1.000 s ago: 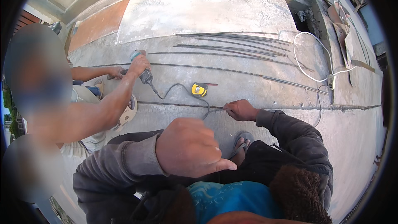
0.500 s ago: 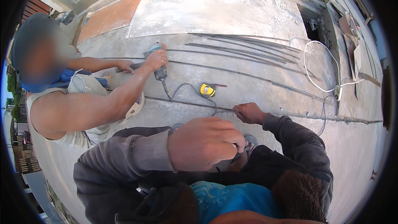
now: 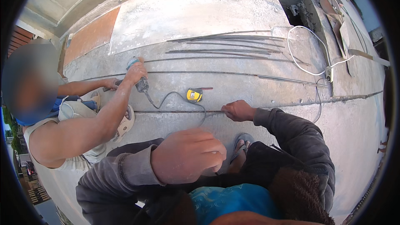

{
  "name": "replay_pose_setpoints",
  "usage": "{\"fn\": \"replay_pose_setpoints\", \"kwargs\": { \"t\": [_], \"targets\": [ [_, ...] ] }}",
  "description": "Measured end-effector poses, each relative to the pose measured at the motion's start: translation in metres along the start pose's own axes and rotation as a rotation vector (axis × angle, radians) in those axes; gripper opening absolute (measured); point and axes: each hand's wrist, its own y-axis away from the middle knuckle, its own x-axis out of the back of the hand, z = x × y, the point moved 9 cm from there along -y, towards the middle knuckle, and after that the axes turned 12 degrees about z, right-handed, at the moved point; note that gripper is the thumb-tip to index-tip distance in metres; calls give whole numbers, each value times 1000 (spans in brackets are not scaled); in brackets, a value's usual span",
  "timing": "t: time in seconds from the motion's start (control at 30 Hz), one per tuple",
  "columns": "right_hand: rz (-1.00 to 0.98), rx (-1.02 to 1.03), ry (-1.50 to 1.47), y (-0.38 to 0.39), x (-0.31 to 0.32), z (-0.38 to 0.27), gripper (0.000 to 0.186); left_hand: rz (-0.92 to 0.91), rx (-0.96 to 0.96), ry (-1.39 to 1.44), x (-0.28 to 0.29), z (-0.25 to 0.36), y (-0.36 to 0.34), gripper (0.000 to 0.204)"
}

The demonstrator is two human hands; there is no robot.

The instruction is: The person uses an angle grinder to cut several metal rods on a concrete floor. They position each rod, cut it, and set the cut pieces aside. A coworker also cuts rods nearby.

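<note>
My right hand (image 3: pixel 238 111) is closed on the end of a thin dark steel rod (image 3: pixel 179 111), low over the concrete. Closer to my body, my left hand (image 3: pixel 187 155) is raised with its fingers curled in; what they hold, if anything, is hidden. On the left a co-worker squats, one hand round the body of an angle grinder (image 3: pixel 142 84) and the other on its front end. The grinder's grey cord (image 3: pixel 173 93) loops across the floor toward my right hand. A yellow tape measure (image 3: pixel 193 95) lies just beyond that hand.
Several steel rods (image 3: pixel 225 51) lie spread on the concrete slab beyond. A white cable (image 3: pixel 290 46) curls on the right to a socket box (image 3: pixel 329 74). Behind it is a broken pit (image 3: pixel 293 14). My sandalled foot (image 3: pixel 241 145) stands below my right hand.
The whole view has shifted, so the floor and the things on it sit farther left. My right hand keeps its grip on the rod; my left hand stays curled.
</note>
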Motion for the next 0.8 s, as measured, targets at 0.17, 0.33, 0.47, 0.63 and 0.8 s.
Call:
{"fn": "replay_pose_setpoints", "kwargs": {
  "t": [0.17,0.33,0.47,0.63,0.8],
  "targets": [
    [-10,9,-8,1,-3,0,18,28,77,-78,3,-1,-8,20],
    [70,39,-58,1,-2,-2,18,126,183,-144,10,-6,-13,25],
    [102,60,-68,-3,-2,-8,17,215,301,-139,17,-14,-8,35],
    [78,71,-34,-5,3,-13,16,163,204,-106,14,-10,-8,42],
    [48,29,-19,4,0,-2,16,188,158,-53,10,-12,-10,45]
  ]
}}
